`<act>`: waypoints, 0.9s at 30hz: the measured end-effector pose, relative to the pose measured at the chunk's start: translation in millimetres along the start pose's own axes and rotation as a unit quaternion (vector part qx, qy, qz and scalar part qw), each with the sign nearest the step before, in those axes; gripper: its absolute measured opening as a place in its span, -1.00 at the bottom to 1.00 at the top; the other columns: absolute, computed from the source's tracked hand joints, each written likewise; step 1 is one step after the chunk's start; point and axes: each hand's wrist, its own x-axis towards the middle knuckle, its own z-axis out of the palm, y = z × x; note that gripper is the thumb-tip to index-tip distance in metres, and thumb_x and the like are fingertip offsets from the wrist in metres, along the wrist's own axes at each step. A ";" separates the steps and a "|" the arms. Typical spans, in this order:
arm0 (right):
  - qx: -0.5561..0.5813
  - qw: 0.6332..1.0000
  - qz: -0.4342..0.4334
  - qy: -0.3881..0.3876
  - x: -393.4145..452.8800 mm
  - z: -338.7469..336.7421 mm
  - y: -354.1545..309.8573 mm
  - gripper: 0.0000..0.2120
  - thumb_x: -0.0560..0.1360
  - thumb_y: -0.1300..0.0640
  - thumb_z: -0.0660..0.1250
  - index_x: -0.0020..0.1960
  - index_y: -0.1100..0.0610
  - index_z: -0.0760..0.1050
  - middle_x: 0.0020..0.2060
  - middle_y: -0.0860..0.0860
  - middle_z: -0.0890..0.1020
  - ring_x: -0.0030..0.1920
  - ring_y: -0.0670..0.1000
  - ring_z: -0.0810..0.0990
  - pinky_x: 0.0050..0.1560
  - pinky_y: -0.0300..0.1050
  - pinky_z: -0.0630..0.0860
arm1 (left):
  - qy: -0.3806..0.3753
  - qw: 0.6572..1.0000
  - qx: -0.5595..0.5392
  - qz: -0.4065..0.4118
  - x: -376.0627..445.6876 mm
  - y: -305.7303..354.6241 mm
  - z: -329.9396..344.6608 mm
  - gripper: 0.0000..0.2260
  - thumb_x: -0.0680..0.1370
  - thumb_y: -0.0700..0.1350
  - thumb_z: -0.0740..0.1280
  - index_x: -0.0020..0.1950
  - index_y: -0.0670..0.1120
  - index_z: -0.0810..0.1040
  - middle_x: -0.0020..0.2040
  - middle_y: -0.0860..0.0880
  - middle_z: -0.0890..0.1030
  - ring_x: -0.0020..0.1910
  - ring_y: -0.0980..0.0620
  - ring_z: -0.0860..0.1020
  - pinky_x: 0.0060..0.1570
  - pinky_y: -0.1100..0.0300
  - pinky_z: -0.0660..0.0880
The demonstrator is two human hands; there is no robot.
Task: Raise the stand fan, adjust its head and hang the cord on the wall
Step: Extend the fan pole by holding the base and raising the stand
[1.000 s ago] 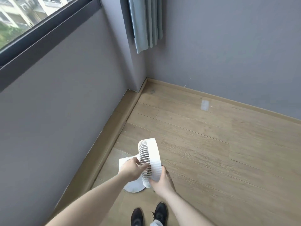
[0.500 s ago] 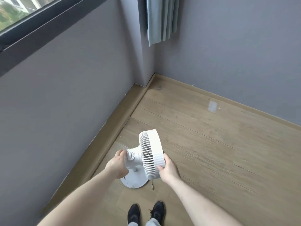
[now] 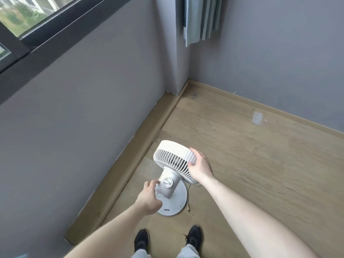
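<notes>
A small white stand fan stands on the wooden floor in front of my feet. Its round base (image 3: 177, 202) rests flat on the planks. The fan head (image 3: 172, 157) faces away from me, its slatted back grille towards the camera. My right hand (image 3: 200, 167) grips the right rim of the head. My left hand (image 3: 149, 197) holds the motor housing (image 3: 167, 185) at its left side, next to a round knob (image 3: 167, 182). A thin dark cord (image 3: 188, 199) lies on the floor just right of the base.
A grey wall (image 3: 83, 118) with a wooden skirting ledge (image 3: 130, 174) runs along the left, close to the fan. A second grey wall closes the far side. A grey-blue curtain (image 3: 202, 17) hangs in the corner. My two black shoes (image 3: 167, 239) stand below the fan.
The fan head has turned from edge-on to facing away from me. My right hand moved up the rim. My left hand shifted back to the motor housing.
</notes>
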 end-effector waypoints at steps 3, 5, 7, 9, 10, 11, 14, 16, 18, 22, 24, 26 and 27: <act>0.006 0.997 0.026 0.067 -22.0 20.6 14.7 -0.34 0.59 0.28 0.24 0.60 -0.08 0.13 0.59 -0.08 0.20 0.57 0.02 0.18 0.55 0.03 0.17 | -0.015 0.999 -0.010 0.040 6.7 -13.1 -7.8 -0.37 0.36 -0.19 0.22 0.44 0.10 0.28 0.27 0.06 0.31 0.10 -0.03 0.58 0.06 0.08 0.56; 0.008 0.990 0.073 0.117 -42.0 38.3 23.3 -0.30 0.58 0.30 0.22 0.62 -0.05 0.06 0.60 -0.04 0.17 0.57 0.06 0.19 0.51 0.04 0.19 | -0.021 0.998 -0.012 0.066 12.2 -28.6 -13.7 -0.38 0.38 -0.20 0.22 0.44 0.09 0.29 0.30 0.06 0.33 0.11 -0.01 0.57 0.08 0.08 0.55; 0.001 0.981 0.137 0.138 -65.4 57.6 34.9 -0.29 0.57 0.30 0.21 0.63 -0.01 0.03 0.60 0.01 0.18 0.55 0.11 0.23 0.48 0.06 0.25 | -0.024 0.997 -0.020 0.077 17.2 -47.3 -16.6 -0.38 0.39 -0.22 0.21 0.46 0.07 0.29 0.33 0.05 0.34 0.13 0.03 0.54 0.12 0.11 0.53; -0.006 0.971 0.201 0.128 -85.7 94.7 43.3 -0.29 0.56 0.29 0.21 0.62 0.02 0.03 0.59 0.03 0.19 0.53 0.13 0.26 0.46 0.07 0.31 | -0.037 0.996 -0.013 0.083 28.1 -79.6 -23.8 -0.39 0.42 -0.21 0.21 0.48 0.05 0.29 0.35 0.05 0.35 0.14 0.06 0.52 0.12 0.14 0.51; -0.009 0.968 0.227 0.108 -96.3 108.7 48.7 -0.28 0.54 0.29 0.22 0.62 0.02 0.03 0.59 0.03 0.20 0.52 0.13 0.28 0.45 0.07 0.33 | -0.046 0.996 -0.008 0.077 31.5 -91.8 -25.7 -0.40 0.43 -0.21 0.21 0.49 0.04 0.29 0.37 0.05 0.35 0.16 0.06 0.52 0.12 0.16 0.51; -0.016 0.965 0.247 0.090 -100.8 133.6 52.4 -0.27 0.53 0.28 0.23 0.62 0.03 0.03 0.58 0.04 0.20 0.51 0.13 0.30 0.43 0.05 0.35 | -0.057 0.995 0.004 0.077 43.8 -113.7 -30.1 -0.40 0.44 -0.21 0.20 0.49 0.02 0.30 0.38 0.04 0.34 0.20 0.04 0.52 0.13 0.18 0.49; -0.042 0.958 0.283 0.018 -111.0 185.2 54.2 -0.26 0.49 0.26 0.22 0.62 0.05 0.05 0.56 0.06 0.23 0.50 0.12 0.32 0.42 -0.04 0.33 | -0.070 0.996 0.032 0.047 69.8 -163.0 -43.5 -0.47 0.48 -0.20 0.19 0.47 -0.02 0.34 0.38 0.00 0.33 0.20 -0.02 0.53 0.15 0.17 0.48; -0.044 0.955 0.293 -0.027 -111.9 223.3 53.7 -0.24 0.47 0.25 0.21 0.62 0.03 0.06 0.56 0.04 0.24 0.51 0.09 0.31 0.41 -0.09 0.30 | -0.072 0.996 0.053 0.018 93.2 -202.6 -46.6 -0.50 0.49 -0.18 0.19 0.45 -0.02 0.37 0.38 -0.01 0.33 0.17 -0.02 0.53 0.12 0.18 0.49; -0.038 0.953 0.295 -0.053 -103.7 254.5 61.4 -0.23 0.44 0.24 0.21 0.62 0.02 0.08 0.55 0.01 0.26 0.50 0.06 0.32 0.41 -0.12 0.31 | -0.078 0.994 0.073 -0.003 119.5 -235.6 -42.9 -0.51 0.49 -0.18 0.19 0.44 -0.03 0.39 0.39 -0.01 0.33 0.10 0.00 0.52 0.09 0.19 0.51; -0.038 0.946 0.316 -0.062 -61.4 299.9 98.3 -0.26 0.45 0.25 0.22 0.61 0.06 0.13 0.53 0.05 0.29 0.50 0.07 0.32 0.43 -0.11 0.32 | -0.095 0.991 0.094 -0.013 179.5 -285.3 -9.2 -0.52 0.52 -0.13 0.22 0.46 -0.02 0.37 0.44 0.01 0.29 0.21 -0.02 0.53 0.13 0.18 0.50; -0.038 0.943 0.325 -0.055 -40.2 320.8 125.5 -0.27 0.46 0.26 0.23 0.60 0.07 0.14 0.52 0.07 0.31 0.50 0.09 0.32 0.44 -0.09 0.32 | -0.101 0.989 0.104 -0.003 210.9 -299.5 17.7 -0.51 0.52 -0.11 0.24 0.46 -0.02 0.37 0.45 0.00 0.30 0.26 -0.04 0.52 0.17 0.16 0.48; -0.044 0.940 0.335 -0.049 -13.9 355.3 170.6 -0.27 0.46 0.27 0.24 0.60 0.06 0.14 0.52 0.08 0.31 0.50 0.10 0.31 0.43 -0.08 0.32 | -0.101 0.990 0.098 0.008 252.2 -317.4 58.3 -0.50 0.51 -0.11 0.26 0.47 -0.03 0.37 0.45 -0.01 0.33 0.31 -0.06 0.49 0.23 0.14 0.45; -0.046 0.939 0.338 -0.045 -3.1 362.9 183.4 -0.27 0.46 0.27 0.24 0.60 0.06 0.14 0.53 0.08 0.30 0.51 0.10 0.30 0.43 -0.08 0.31 | -0.099 0.990 0.095 0.016 264.8 -318.1 69.0 -0.50 0.51 -0.11 0.26 0.47 -0.03 0.37 0.45 -0.01 0.33 0.33 -0.06 0.47 0.26 0.14 0.43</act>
